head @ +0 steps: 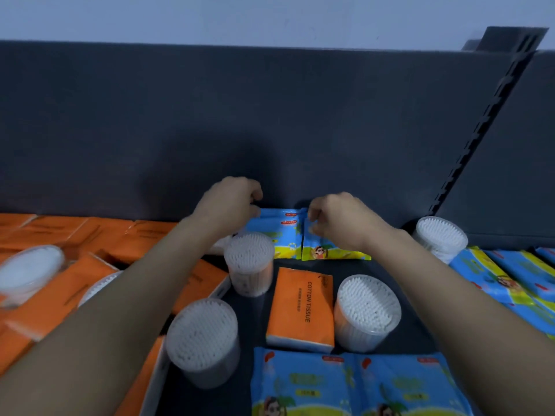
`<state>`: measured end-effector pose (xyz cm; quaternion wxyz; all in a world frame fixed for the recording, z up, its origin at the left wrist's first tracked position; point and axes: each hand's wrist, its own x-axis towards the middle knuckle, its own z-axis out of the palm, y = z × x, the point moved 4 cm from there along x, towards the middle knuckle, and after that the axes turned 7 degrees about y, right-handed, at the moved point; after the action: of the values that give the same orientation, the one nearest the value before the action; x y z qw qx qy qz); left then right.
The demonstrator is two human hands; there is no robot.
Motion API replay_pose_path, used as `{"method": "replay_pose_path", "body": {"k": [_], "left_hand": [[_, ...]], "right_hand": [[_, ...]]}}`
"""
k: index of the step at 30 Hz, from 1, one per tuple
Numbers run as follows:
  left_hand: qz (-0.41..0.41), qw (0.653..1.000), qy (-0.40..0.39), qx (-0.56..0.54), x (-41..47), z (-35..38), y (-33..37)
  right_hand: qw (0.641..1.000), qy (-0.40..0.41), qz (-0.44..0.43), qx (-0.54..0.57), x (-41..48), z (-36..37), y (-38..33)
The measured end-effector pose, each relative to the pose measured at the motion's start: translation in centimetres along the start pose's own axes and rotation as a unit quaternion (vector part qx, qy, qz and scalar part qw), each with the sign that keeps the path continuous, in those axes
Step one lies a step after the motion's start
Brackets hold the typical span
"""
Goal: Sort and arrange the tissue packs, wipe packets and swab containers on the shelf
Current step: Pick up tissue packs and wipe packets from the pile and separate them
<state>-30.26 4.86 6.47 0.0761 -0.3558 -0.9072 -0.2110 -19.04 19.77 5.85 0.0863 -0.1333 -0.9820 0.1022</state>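
Note:
Two blue wipe packets lie side by side against the shelf's dark back panel. My left hand (232, 202) grips the top of the left wipe packet (280, 232). My right hand (339, 220) pinches the top edge of the right wipe packet (330, 252). In front of them stand clear round swab containers (249, 262), (368, 310), (202, 340) and an orange tissue pack (301, 310) marked COTTON TISSUE. Two more wipe packets (351, 385) lie at the near edge.
Orange tissue packs (90, 235) cover the left of the shelf, with swab containers (27, 271) lying among them. Several blue wipe packets (510, 277) sit at the right beside another swab container (441, 238). A slotted upright (486, 127) rises at right.

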Motion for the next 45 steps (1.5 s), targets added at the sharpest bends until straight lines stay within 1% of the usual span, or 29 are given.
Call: {"method": "replay_pose_path", "body": {"k": [2, 4, 6, 8, 10, 12, 14, 16, 19, 22, 24, 28, 31, 33, 35, 38, 39, 41, 45], "left_hand": [[-0.026, 0.999, 0.015, -0.034, -1.3, -1.7, -0.9], [-0.055, 0.998, 0.014, -0.036, -3.0, -3.1, -2.2], [-0.094, 0.995, -0.016, 0.001, -4.9, -3.5, -4.1], [-0.127, 0.988, -0.066, 0.059, -6.6, -3.0, -5.8], [-0.144, 0.973, -0.142, 0.115, -8.1, -2.0, -7.0], [-0.145, 0.957, -0.202, 0.15, -9.2, -1.1, -7.6], [-0.138, 0.953, -0.237, 0.13, -9.8, -0.5, -8.0], [-0.123, 0.953, -0.254, 0.109, -10.0, -0.2, -8.1], [-0.086, 0.946, -0.282, 0.137, -9.4, 0.3, -8.2], [-0.061, 0.923, -0.326, 0.195, -8.6, 1.0, -8.2], [-0.048, 0.916, -0.333, 0.217, -8.1, 1.2, -8.6], [-0.024, 0.931, -0.305, 0.201, -7.5, 1.3, -8.7], [0.049, 0.942, -0.251, 0.218, -7.3, 1.2, -8.2], [0.08, 0.942, -0.257, 0.2, -7.3, 1.4, -8.3], [0.074, 0.935, -0.301, 0.173, -7.3, 2.0, -8.8], [0.063, 0.915, -0.361, 0.169, -7.3, 2.7, -9.1], [0.062, 0.913, -0.365, 0.171, -7.2, 2.9, -9.1], [0.062, 0.919, -0.346, 0.179, -7.1, 2.6, -9.1], [0.069, 0.921, -0.322, 0.207, -6.9, 1.9, -9.1]], "right_hand": [[0.996, -0.079, -0.03, 0.008, -0.5, 0.7, -1.2], [0.985, -0.157, -0.058, -0.033, -1.0, 1.6, -2.0], [0.968, -0.222, -0.083, -0.084, -1.5, 2.7, -2.6], [0.948, -0.266, -0.119, -0.13, -1.8, 3.6, -3.2], [0.933, -0.296, -0.141, -0.148, -2.2, 4.3, -3.8], [0.926, -0.314, -0.138, -0.157, -2.3, 4.7, -4.1], [0.922, -0.325, -0.126, -0.169, -2.3, 4.9, -4.3], [0.918, -0.336, -0.113, -0.179, -2.4, 5.1, -4.4], [0.92, -0.344, -0.087, -0.166, -2.6, 5.0, -4.8], [0.929, -0.339, -0.06, -0.14, -2.8, 4.7, -5.4], [0.932, -0.336, -0.041, -0.131, -3.0, 4.5, -5.8], [0.949, -0.303, -0.007, -0.087, -3.4, 3.7, -6.1], [0.966, -0.254, 0.023, -0.04, -3.9, 2.7, -6.2], [0.974, -0.221, 0.043, -0.024, -4.2, 2.2, -6.1], [0.98, -0.192, 0.061, -0.009, -4.4, 1.9, -6.2], [0.984, -0.148, 0.088, 0.036, -4.9, 1.2, -6.7], [0.985, -0.135, 0.095, 0.056, -5.2, 0.8, -7.0], [0.983, -0.112, 0.103, 0.099, -5.8, 0.1, -7.7], [0.982, -0.065, 0.1, 0.147, -6.5, -1.1, -8.5]]}}
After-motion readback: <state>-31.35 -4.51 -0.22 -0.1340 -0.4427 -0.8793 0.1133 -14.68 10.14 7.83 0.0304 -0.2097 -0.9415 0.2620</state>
